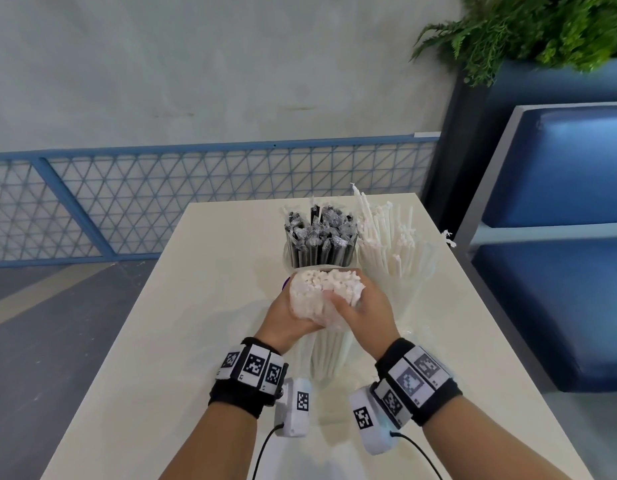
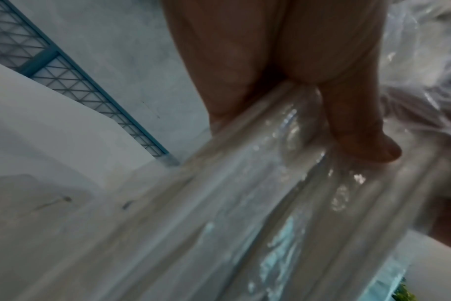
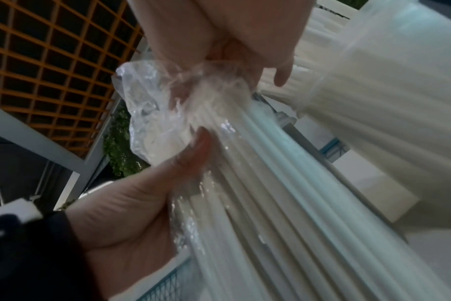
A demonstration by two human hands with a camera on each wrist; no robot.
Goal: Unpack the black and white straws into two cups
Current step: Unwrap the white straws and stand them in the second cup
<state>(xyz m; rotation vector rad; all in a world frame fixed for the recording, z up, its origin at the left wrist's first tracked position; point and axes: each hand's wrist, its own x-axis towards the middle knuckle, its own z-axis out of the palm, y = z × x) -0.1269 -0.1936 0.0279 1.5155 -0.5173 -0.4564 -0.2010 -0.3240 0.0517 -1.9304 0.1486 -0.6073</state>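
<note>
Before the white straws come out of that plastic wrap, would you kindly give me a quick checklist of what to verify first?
1. Left hand grips the wrapped bundle of white straws: ok.
2. Right hand pinches the plastic wrap at the bundle's top: ok.
3. Wrap open at the top, straw ends exposed: ok.
4. Room left in the cup of white straws: cannot tell; it looks crowded.
5. Cup of black straws stands upright, behind the bundle: ok.
6. Bundle's lower end resting on the table: cannot tell.
</note>
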